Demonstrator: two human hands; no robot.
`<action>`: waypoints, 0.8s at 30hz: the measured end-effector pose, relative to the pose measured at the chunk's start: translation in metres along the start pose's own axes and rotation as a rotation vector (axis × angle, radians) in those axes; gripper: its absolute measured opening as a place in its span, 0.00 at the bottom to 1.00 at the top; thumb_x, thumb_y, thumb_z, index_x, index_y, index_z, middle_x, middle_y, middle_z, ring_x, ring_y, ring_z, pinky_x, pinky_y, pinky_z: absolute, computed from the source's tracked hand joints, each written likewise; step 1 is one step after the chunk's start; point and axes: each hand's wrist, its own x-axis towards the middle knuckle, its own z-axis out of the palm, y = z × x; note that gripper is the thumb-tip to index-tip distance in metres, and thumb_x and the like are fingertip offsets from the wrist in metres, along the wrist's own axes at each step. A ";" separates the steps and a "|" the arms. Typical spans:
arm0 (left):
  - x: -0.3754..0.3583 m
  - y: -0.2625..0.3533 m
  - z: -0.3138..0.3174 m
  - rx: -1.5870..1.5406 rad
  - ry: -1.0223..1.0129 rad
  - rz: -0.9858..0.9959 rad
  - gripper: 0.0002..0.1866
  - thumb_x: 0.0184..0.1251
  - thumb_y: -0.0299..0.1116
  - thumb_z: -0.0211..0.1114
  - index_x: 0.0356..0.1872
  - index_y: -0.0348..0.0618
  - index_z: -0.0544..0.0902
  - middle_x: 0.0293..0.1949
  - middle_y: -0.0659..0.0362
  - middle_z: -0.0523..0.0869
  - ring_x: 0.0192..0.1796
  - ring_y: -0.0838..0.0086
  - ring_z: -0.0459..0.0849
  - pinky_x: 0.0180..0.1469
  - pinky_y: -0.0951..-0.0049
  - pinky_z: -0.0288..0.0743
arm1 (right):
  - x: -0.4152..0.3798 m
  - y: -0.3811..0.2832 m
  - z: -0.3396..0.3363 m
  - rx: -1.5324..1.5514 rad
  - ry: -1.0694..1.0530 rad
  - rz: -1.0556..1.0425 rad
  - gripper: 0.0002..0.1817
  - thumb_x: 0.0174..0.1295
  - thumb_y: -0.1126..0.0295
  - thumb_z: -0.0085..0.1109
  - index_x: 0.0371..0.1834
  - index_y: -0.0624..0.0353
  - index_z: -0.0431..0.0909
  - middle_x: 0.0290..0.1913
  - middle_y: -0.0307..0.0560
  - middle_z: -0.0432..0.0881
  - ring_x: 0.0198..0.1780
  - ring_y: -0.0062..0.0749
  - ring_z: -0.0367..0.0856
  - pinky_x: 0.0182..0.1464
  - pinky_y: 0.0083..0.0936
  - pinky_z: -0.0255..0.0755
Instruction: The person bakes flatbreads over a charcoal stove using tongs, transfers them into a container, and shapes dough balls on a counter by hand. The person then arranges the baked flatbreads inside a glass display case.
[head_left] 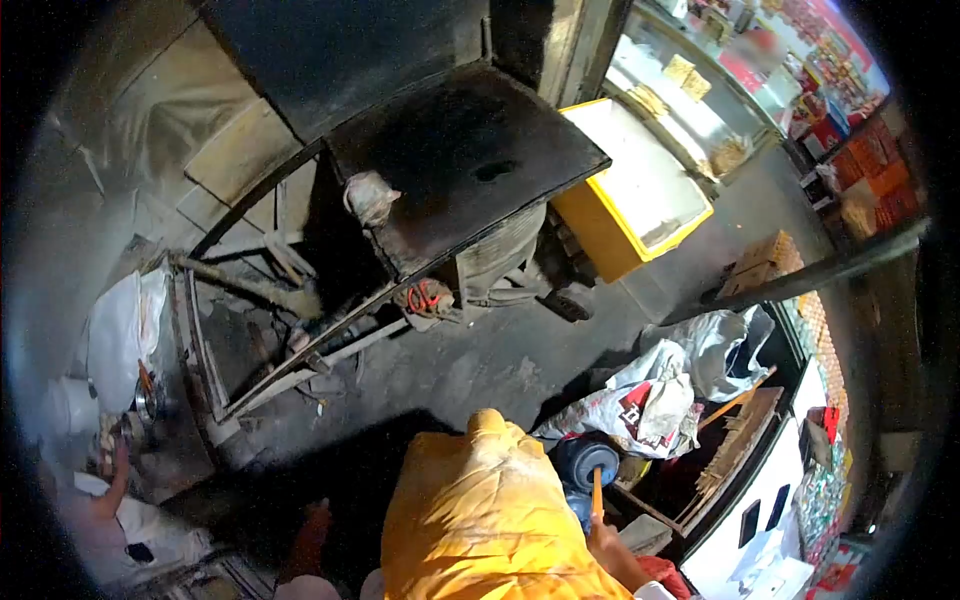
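A yellow apron (490, 510) covers the front of my body at the bottom of the view. Just to its right, my right hand (603, 542) is closed around a thin orange-brown stick (598, 490), whose upper end overlaps a dark blue round container (580, 463). White printed sacks (640, 405) lie just beyond that container. On the other side of the apron, my left hand (316, 522) hangs low over the shadowed floor, away from any object. It is dim and small there, so its fingers do not show clearly.
A black metal-topped table (450, 150) with a crumpled cloth (370, 198) on its corner stands ahead. Beside it is a yellow crate (600, 225). At left, a co-worker's arm (117, 485) reaches near a metal bowl (148, 398). A glass display case (690, 90) stands far right.
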 end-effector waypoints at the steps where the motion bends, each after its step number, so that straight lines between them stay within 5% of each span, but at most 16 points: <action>1: -0.006 -0.019 -0.014 -0.074 0.033 -0.049 0.18 0.75 0.49 0.56 0.52 0.45 0.75 0.43 0.58 0.77 0.42 0.66 0.78 0.44 0.63 0.76 | -0.007 0.006 0.001 -0.035 -0.039 0.002 0.22 0.64 0.48 0.63 0.29 0.58 0.78 0.18 0.51 0.71 0.19 0.41 0.72 0.23 0.37 0.66; 2: -0.011 -0.031 -0.023 -0.150 0.053 -0.072 0.20 0.75 0.50 0.55 0.54 0.46 0.74 0.47 0.57 0.76 0.46 0.65 0.78 0.47 0.62 0.76 | -0.013 -0.005 -0.001 0.090 -0.087 0.317 0.22 0.64 0.48 0.63 0.30 0.58 0.79 0.19 0.52 0.71 0.20 0.42 0.72 0.24 0.38 0.66; 3: -0.012 -0.035 -0.027 -0.224 0.055 -0.065 0.21 0.76 0.51 0.54 0.57 0.47 0.73 0.51 0.56 0.76 0.49 0.64 0.78 0.49 0.61 0.76 | -0.007 -0.017 -0.003 0.077 -0.093 0.309 0.22 0.64 0.48 0.63 0.30 0.58 0.79 0.19 0.52 0.71 0.20 0.42 0.72 0.24 0.38 0.66; 5: 0.002 -0.023 -0.024 -0.373 -0.010 0.044 0.25 0.76 0.53 0.53 0.63 0.49 0.71 0.59 0.55 0.74 0.56 0.62 0.78 0.54 0.60 0.76 | 0.009 -0.018 -0.004 -0.687 0.078 -0.666 0.18 0.63 0.53 0.64 0.34 0.59 0.80 0.19 0.48 0.71 0.20 0.39 0.72 0.24 0.39 0.65; 7: 0.047 0.013 -0.009 -0.592 -0.327 0.375 0.28 0.77 0.56 0.52 0.69 0.51 0.69 0.67 0.54 0.73 0.63 0.61 0.77 0.59 0.59 0.75 | 0.014 -0.136 -0.024 0.110 -0.115 -0.120 0.14 0.59 0.59 0.65 0.33 0.59 0.80 0.19 0.40 0.72 0.18 0.31 0.71 0.21 0.33 0.62; 8: 0.002 0.071 0.008 -0.478 -0.694 0.810 0.27 0.76 0.54 0.52 0.68 0.51 0.71 0.66 0.55 0.74 0.63 0.60 0.77 0.62 0.57 0.74 | 0.012 -0.205 -0.036 0.460 -0.050 0.137 0.12 0.58 0.62 0.66 0.33 0.59 0.80 0.19 0.36 0.72 0.17 0.27 0.70 0.19 0.30 0.61; 9: -0.120 0.171 0.048 -0.765 -0.583 0.440 0.26 0.76 0.50 0.53 0.69 0.51 0.70 0.67 0.55 0.74 0.63 0.60 0.77 0.65 0.56 0.71 | 0.031 -0.225 -0.033 0.357 0.082 0.135 0.12 0.58 0.62 0.66 0.33 0.59 0.80 0.19 0.35 0.72 0.16 0.25 0.68 0.19 0.28 0.61; 10: -0.130 0.226 0.066 -0.655 -0.669 0.498 0.25 0.76 0.49 0.54 0.69 0.50 0.70 0.66 0.55 0.74 0.64 0.60 0.77 0.67 0.55 0.69 | 0.045 -0.245 -0.040 0.589 -0.121 -0.024 0.12 0.59 0.62 0.65 0.37 0.58 0.80 0.21 0.36 0.73 0.18 0.25 0.69 0.20 0.27 0.64; 11: -0.152 0.279 0.080 -0.492 -0.743 0.624 0.28 0.74 0.51 0.58 0.67 0.45 0.71 0.63 0.54 0.76 0.64 0.61 0.76 0.67 0.58 0.70 | 0.055 -0.277 -0.033 0.424 0.036 0.047 0.16 0.60 0.61 0.66 0.44 0.60 0.79 0.25 0.37 0.75 0.20 0.25 0.71 0.22 0.26 0.66; 13: -0.208 0.390 0.109 -0.112 -0.530 0.725 0.21 0.75 0.47 0.59 0.61 0.46 0.77 0.49 0.59 0.85 0.49 0.70 0.84 0.53 0.67 0.77 | 0.037 -0.357 -0.020 0.406 0.064 0.001 0.19 0.61 0.61 0.66 0.48 0.62 0.76 0.28 0.38 0.77 0.22 0.24 0.72 0.23 0.24 0.66; 15: -0.184 0.471 0.136 0.162 -0.478 1.199 0.18 0.77 0.40 0.58 0.59 0.41 0.77 0.45 0.59 0.85 0.47 0.73 0.83 0.50 0.68 0.76 | 0.047 -0.378 0.019 0.502 0.097 -0.137 0.20 0.61 0.61 0.66 0.50 0.63 0.75 0.29 0.39 0.77 0.23 0.24 0.72 0.24 0.26 0.67; 19: -0.229 0.598 0.165 0.515 -0.188 1.916 0.18 0.70 0.34 0.63 0.58 0.40 0.77 0.47 0.50 0.82 0.49 0.54 0.82 0.52 0.59 0.76 | 0.012 -0.441 0.101 0.451 0.229 -0.327 0.22 0.59 0.65 0.69 0.52 0.65 0.74 0.39 0.44 0.81 0.38 0.27 0.79 0.41 0.28 0.74; 21: -0.247 0.633 0.178 0.693 -0.047 2.016 0.22 0.64 0.34 0.67 0.59 0.45 0.77 0.56 0.51 0.77 0.59 0.52 0.75 0.60 0.55 0.70 | -0.032 -0.493 0.123 0.353 0.241 -0.277 0.29 0.58 0.63 0.71 0.58 0.67 0.73 0.47 0.47 0.83 0.47 0.31 0.81 0.51 0.30 0.75; 24: -0.255 0.669 0.194 1.005 0.042 2.160 0.30 0.61 0.38 0.70 0.64 0.49 0.72 0.59 0.55 0.75 0.64 0.58 0.70 0.66 0.50 0.61 | -0.073 -0.556 0.142 0.174 0.190 -0.248 0.43 0.53 0.51 0.74 0.66 0.69 0.67 0.47 0.56 0.83 0.45 0.34 0.83 0.48 0.31 0.77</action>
